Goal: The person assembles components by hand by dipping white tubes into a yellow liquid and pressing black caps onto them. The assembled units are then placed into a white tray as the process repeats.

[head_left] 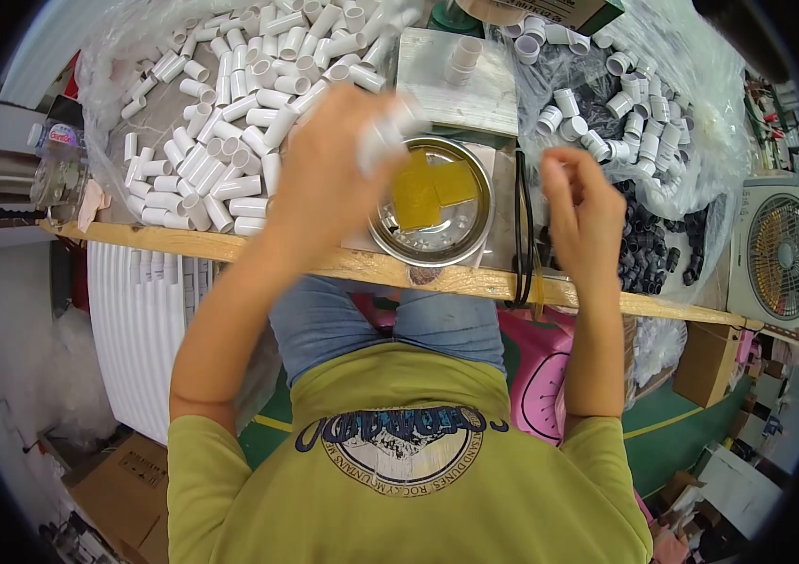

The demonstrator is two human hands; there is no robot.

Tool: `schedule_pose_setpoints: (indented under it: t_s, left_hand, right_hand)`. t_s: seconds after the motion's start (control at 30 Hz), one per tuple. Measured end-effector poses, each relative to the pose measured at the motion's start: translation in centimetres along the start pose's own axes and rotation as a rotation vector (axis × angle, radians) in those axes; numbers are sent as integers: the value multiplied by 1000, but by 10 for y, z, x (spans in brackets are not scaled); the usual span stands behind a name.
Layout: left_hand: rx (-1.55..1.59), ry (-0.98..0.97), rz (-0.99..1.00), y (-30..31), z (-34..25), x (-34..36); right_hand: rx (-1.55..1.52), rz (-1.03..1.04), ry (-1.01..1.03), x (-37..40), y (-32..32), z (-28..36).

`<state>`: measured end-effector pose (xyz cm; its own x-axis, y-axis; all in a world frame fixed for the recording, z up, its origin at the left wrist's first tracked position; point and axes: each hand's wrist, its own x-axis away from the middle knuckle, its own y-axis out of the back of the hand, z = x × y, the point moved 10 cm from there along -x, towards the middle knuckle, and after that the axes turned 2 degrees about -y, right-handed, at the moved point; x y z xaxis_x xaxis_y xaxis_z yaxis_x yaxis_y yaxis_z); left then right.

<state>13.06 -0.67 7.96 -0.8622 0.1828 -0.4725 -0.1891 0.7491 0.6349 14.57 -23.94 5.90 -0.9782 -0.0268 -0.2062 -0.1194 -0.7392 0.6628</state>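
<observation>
My left hand (329, 169), smeared by motion, is closed around a short white plastic tube (388, 134) above the left rim of a round metal dish (484, 209). Yellow translucent flat pieces (415, 199) lie in that dish. Beyond it, a white tube piece (462, 61) stands upright on a pale metal plate (423, 70). To the right of the dish, my right hand (586, 216) is raised over the table edge, fingers loosely curled and apart from the thumb, with nothing visible in them.
Many loose white tubes (221, 150) cover the table's left side. Shorter white fittings (649, 141) lie in clear plastic on the right, beside black fittings (644, 246). Black cables (520, 226) cross the wooden edge (475, 280). A fan (780, 254) stands far right.
</observation>
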Motion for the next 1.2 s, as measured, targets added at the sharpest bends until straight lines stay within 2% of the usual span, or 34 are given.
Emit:
schedule_pose_setpoints:
  t_s: [0.03,0.1,0.2,0.3,0.33,0.43,0.53,0.7,0.8,0.9,0.93,1.03,1.07,1.17,1.2]
  left_hand:
    - [-65,49,-94,12,26,-11]
    - [-291,11,-206,23,55,-34]
    - [-391,221,84,-9,93,-51]
    - [-484,150,84,-21,95,-45]
    - [-437,157,98,-17,90,-43]
    - [-293,196,38,3,76,-28]
    - [111,415,-58,18,87,-6]
    - [634,423,-202,19,80,24]
    - [781,497,-224,10,76,40]
    - [910,545,-302,-5,66,51]
    - [913,520,-305,-8,59,51]
    - [411,84,-353,5,5,40]
    - [293,-135,-373,9,-18,39]
    - [119,-296,-324,0,-42,41]
    - [135,-239,-263,-6,-39,37]
  right_hand:
    - [141,-6,-26,-9,3,-14]
    - [412,93,100,-15,-11,-28]
    - [387,174,138,-18,-25,-33]
    - [405,51,212,-18,-16,-13]
    - [348,10,201,-16,-14,1]
    - [224,52,406,-2,-36,56]
    - [306,168,540,6,-79,78]
    - [439,223,683,10,-114,84]
    - [274,228,620,2,-100,82]
    - [-157,150,277,-8,-69,68]
    - [-403,173,157,-9,-72,51]
    - [-917,299,-196,8,-85,26]
    - [-1044,350,-237,11,-86,24]
    - [-967,422,-203,10,-73,17]
    - [-861,459,-152,5,-64,17]
